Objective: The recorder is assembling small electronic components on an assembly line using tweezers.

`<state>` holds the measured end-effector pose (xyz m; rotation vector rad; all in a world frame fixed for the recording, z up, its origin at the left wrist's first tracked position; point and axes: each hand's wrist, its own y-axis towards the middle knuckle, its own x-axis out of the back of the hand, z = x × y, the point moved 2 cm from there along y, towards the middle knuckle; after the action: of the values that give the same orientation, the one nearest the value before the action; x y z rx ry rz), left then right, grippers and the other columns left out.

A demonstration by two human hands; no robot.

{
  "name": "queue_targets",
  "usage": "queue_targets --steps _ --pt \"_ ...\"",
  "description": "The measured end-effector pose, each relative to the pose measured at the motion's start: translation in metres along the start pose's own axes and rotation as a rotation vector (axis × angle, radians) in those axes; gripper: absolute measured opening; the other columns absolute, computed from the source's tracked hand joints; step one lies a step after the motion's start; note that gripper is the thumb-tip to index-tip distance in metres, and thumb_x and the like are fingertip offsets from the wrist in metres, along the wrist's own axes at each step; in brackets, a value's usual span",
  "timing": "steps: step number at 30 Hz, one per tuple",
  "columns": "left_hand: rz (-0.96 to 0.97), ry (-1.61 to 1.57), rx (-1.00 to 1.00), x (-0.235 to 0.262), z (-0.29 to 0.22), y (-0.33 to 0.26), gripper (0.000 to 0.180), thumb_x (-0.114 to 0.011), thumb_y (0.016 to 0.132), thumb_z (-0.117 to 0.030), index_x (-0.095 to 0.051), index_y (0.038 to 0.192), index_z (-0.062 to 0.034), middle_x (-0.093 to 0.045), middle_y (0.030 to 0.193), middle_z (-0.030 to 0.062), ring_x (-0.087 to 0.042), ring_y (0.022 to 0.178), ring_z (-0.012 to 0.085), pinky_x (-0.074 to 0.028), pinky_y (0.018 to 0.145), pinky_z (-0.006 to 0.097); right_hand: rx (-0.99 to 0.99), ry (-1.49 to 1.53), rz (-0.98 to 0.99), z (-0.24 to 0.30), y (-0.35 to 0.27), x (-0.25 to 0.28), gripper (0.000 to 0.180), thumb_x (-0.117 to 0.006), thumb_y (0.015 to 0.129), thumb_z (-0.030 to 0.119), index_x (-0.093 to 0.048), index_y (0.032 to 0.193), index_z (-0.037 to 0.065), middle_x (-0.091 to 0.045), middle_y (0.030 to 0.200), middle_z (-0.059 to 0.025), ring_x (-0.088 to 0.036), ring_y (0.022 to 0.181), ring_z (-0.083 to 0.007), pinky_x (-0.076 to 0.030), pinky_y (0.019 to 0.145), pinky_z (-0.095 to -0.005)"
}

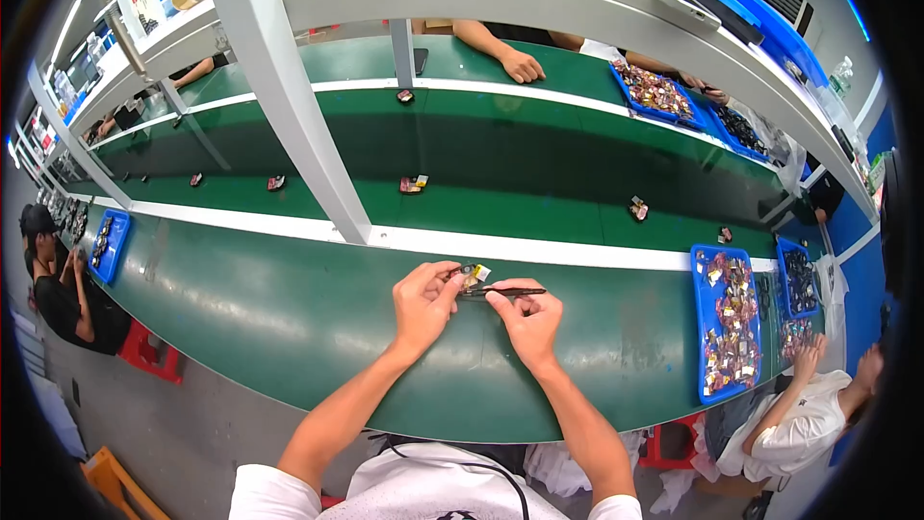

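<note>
Over the green bench, my left hand (422, 306) pinches a small electronic assembly (478, 273) with a yellow and white label. Its dark parts are partly covered by my fingers, and its exact kind is too small to tell. My right hand (529, 325) is closed on a pair of black tweezers (525, 291). The tips point left and meet the lower edge of the assembly, close to my left fingertips. Whether they grip a part of it I cannot make out.
A blue tray (705, 366) of similar small assemblies lies to my right, beside another blue tray (811, 312) with dark parts. Across a white rail (520, 248), a green belt (539, 197) carries scattered assemblies. A white post (289, 96) rises ahead. Co-workers sit at both sides and opposite.
</note>
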<state>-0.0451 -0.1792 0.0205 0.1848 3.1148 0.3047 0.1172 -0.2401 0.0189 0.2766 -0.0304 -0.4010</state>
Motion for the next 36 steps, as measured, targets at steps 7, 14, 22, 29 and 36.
queue_targets --steps 7,14,22,29,36 --pt "0.024 0.0 -0.001 -0.003 0.001 0.0 0.015 -0.071 0.091 0.0 -0.07 0.104 0.0065 -0.069 0.077 0.0074 -0.06 0.053 0.0075 -0.043 0.042 0.021 0.022 -0.123 -0.013 0.001 0.001 0.004 0.011 -0.078 0.083 -0.003 -0.074 0.094 -0.002 -0.073 0.084 -0.0005 -0.038 0.052 0.0024 -0.028 0.046 -0.0178" --pt "0.069 -0.003 -0.004 -0.005 0.001 -0.003 0.015 -0.07 0.091 0.002 -0.07 0.105 0.0065 -0.069 0.08 0.0079 -0.062 0.055 0.008 -0.044 0.043 0.021 -0.101 0.054 0.005 -0.001 0.004 0.007 0.011 -0.077 0.085 -0.003 -0.072 0.095 -0.003 -0.068 0.079 0.0004 -0.043 0.055 0.0015 -0.031 0.048 -0.0176" --pt "0.098 0.049 -0.046 -0.007 -0.005 -0.005 0.018 -0.069 0.092 0.002 -0.071 0.108 0.0075 -0.071 0.08 0.0089 -0.062 0.055 0.0092 -0.045 0.044 0.021 -0.214 0.232 0.035 -0.004 0.006 0.008 0.014 -0.075 0.087 -0.004 -0.069 0.099 -0.006 -0.073 0.087 -0.0074 -0.059 0.067 -0.0021 -0.044 0.056 -0.017" --pt "0.108 0.063 -0.084 -0.007 -0.006 -0.006 0.018 -0.069 0.091 0.003 -0.071 0.109 0.0074 -0.07 0.084 0.0088 -0.063 0.057 0.0097 -0.046 0.045 0.021 -0.313 0.334 0.088 -0.002 0.008 0.012 0.013 -0.071 0.088 -0.007 -0.068 0.1 -0.009 -0.074 0.094 -0.0149 -0.073 0.087 -0.0184 -0.059 0.079 -0.0265" --pt "0.102 0.059 -0.118 -0.007 -0.007 -0.005 0.017 -0.071 0.089 0.004 -0.072 0.106 0.0066 -0.07 0.086 0.0097 -0.064 0.058 0.0107 -0.048 0.047 0.022 -0.332 0.335 0.075 -0.001 0.008 0.012 0.012 -0.071 0.088 -0.007 -0.067 0.1 -0.009 -0.074 0.095 -0.0159 -0.074 0.087 -0.0189 -0.059 0.079 -0.0267"
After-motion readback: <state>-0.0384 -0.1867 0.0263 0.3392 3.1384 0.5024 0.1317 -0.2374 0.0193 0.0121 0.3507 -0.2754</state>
